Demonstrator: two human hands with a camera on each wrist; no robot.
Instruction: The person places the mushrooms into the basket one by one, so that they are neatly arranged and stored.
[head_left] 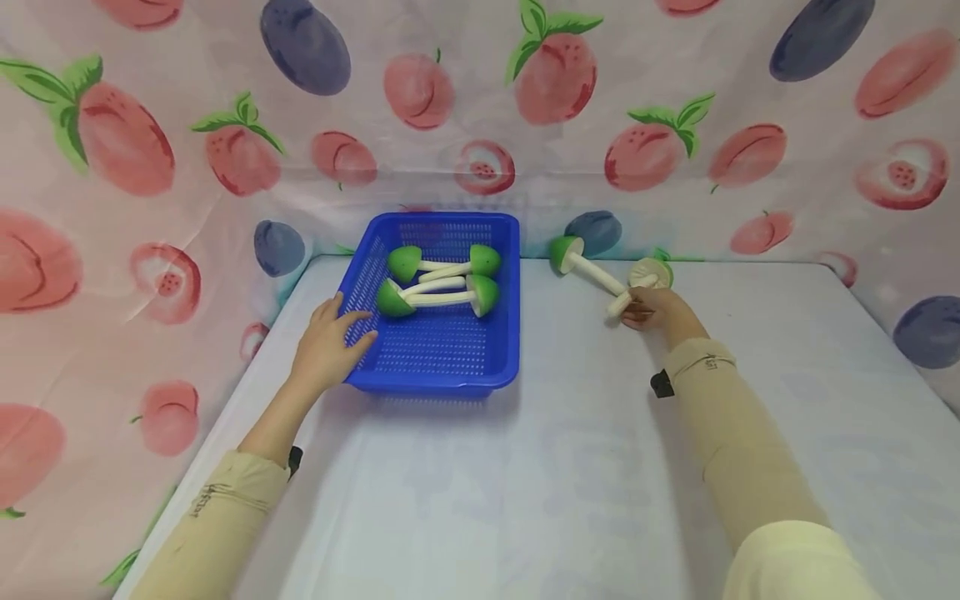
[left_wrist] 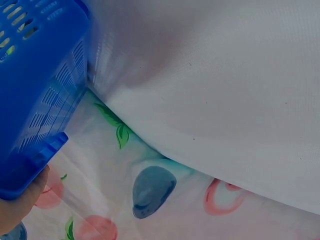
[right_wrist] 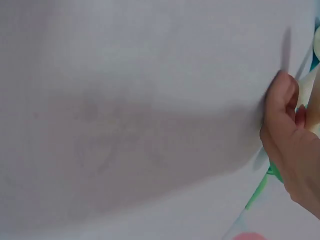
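In the head view, my left hand (head_left: 327, 348) holds the left rim of a blue plastic basket (head_left: 435, 385), its thumb and forefinger reaching over the inner side. The left wrist view has a finger (left_wrist: 36, 187) against the underside of that rim. Several toy mushrooms (head_left: 483, 295) with green caps and white stems lie in the basket. Off to its right, my right hand (head_left: 658, 310) grips a toy mushroom (head_left: 649, 272) by the stem, its cap pointing away from me. Beside this one, another toy mushroom (head_left: 592, 271) lies on the table, its stem end close to the held stem.
A white-covered table (head_left: 570, 467) spreads under everything. Behind and to the left rises a fruit-print cloth (head_left: 420, 158), close to the basket's back edge. Dark wrist devices (head_left: 662, 384) sit at both cuffs.
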